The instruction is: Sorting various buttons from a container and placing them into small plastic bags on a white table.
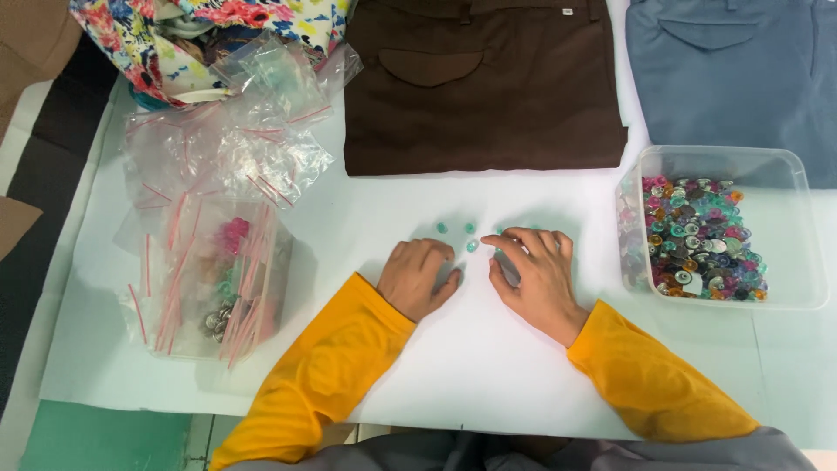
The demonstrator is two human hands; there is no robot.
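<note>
My left hand rests knuckles-up on the white table, fingers curled under, nothing visibly held. Just right of it, my right hand lies palm-down with fingers bent over the tabletop; whether it grips anything is hidden. Several small teal buttons lie loose on the table just beyond both hands' fingertips. Both arms wear orange sleeves.
A clear plastic tub at the right holds many mixed coloured buttons. Small zip bags are piled at the left, some filled. Folded brown trousers and blue-grey trousers lie at the back, floral fabric far left.
</note>
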